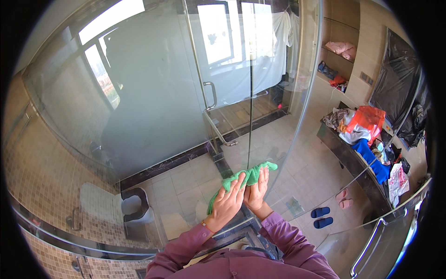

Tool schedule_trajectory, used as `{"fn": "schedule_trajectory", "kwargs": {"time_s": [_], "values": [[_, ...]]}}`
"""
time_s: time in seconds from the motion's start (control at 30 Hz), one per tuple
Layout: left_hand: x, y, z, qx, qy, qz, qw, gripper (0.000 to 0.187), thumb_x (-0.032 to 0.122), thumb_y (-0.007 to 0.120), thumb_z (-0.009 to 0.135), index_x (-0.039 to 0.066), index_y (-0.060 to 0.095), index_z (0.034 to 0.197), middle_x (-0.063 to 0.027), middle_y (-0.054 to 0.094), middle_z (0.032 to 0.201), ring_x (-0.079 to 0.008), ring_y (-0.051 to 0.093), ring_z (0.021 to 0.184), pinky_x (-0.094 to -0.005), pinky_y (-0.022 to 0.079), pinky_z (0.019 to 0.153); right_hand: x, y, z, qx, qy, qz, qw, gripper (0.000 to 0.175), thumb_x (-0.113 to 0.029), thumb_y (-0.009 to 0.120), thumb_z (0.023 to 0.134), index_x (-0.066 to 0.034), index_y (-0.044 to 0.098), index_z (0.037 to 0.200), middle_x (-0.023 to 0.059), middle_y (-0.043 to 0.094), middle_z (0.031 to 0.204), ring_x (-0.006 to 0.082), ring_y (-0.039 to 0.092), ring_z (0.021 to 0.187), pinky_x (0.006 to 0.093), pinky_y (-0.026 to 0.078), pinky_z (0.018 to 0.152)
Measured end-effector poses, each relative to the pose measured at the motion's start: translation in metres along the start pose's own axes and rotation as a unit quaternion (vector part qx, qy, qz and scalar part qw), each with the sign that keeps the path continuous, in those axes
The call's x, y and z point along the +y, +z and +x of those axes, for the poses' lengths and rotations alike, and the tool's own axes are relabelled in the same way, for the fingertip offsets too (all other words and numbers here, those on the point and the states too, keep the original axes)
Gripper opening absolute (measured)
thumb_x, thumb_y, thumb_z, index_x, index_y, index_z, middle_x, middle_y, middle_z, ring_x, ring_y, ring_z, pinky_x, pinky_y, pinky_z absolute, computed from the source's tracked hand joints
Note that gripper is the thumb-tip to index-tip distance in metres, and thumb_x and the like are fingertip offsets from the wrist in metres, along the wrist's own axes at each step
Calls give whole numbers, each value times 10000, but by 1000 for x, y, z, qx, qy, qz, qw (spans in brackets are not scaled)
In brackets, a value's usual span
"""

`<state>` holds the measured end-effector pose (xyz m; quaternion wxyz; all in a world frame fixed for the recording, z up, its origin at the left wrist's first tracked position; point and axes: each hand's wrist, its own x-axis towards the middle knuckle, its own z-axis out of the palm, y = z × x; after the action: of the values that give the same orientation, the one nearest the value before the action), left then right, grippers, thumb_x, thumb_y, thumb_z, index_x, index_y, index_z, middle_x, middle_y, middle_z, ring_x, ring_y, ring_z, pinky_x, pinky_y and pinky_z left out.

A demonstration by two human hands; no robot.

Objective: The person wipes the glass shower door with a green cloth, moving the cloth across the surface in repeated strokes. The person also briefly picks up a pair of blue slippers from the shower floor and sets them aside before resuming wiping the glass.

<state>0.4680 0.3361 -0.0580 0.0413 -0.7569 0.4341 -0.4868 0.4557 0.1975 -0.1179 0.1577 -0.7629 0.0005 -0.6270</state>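
Observation:
A green cloth (251,176) is spread bunched against a clear glass shower panel (278,139) in front of me. My left hand (228,200) presses the cloth's left part with outstretched fingers, and one end of it hangs down past that hand. Beside it, my right hand (258,191) holds the right part, its fingers pointing up along the cloth. Both hands are close together, near a dark vertical seam (251,115) in the glass. My palms are turned away, so their contact with the cloth is hidden.
Through the glass show a toilet (134,205), a metal door handle (221,130) and a frosted panel (156,87). At right, a counter (348,164) bears piled clothes and bags. Blue slippers (321,217) and pink slippers (344,198) lie on the floor. A curved glass door with a long handle (367,247) stands lower right.

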Motion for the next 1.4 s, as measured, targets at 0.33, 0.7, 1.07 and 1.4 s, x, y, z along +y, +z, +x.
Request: {"fn": "schedule_trajectory", "kwargs": {"time_s": [0.33, 0.7, 1.07, 1.4], "values": [[-10, -18, 91, 84, -103, 62, 989, 381, 250, 516, 964, 96, 615, 1298, -168, 482, 1469, -364, 264, 1459, -480, 110, 1176, 13, -23, 128, 33, -60, 20, 997, 383, -99, 614, 861, 26, 618, 1223, 240, 468, 1442, 459, 402, 1365, 567, 302, 1110], [29, 12, 14, -40, -26, -53, 997, 366, 243, 528, 934, 126, 634, 1264, -70, 494, 1476, -259, 423, 1355, -415, 215, 1135, 27, -19, 10, -37, 34, 21, 999, 420, -11, 611, 800, 28, 613, 1218, 249, 465, 1433, 475, 403, 1353, 577, 306, 1117], [9, -13, 115, 77, -87, 2, 993, 370, 179, 458, 974, 73, 606, 1296, -146, 483, 1473, -320, 337, 1425, -420, 177, 1161, 41, -33, 143, 43, -47, 42, 997, 454, 54, 553, 777, 13, 631, 1223, 207, 510, 1414, 448, 400, 1368, 553, 295, 1121], [56, 34, 27, -18, -25, -38, 999, 431, 270, 577, 886, 95, 616, 1278, -116, 475, 1483, -265, 345, 1416, -416, 151, 1163, 61, -34, 14, -17, 42, 20, 999, 439, 87, 558, 783, 28, 620, 1213, 235, 525, 1372, 459, 457, 1292, 508, 363, 1078]]}}
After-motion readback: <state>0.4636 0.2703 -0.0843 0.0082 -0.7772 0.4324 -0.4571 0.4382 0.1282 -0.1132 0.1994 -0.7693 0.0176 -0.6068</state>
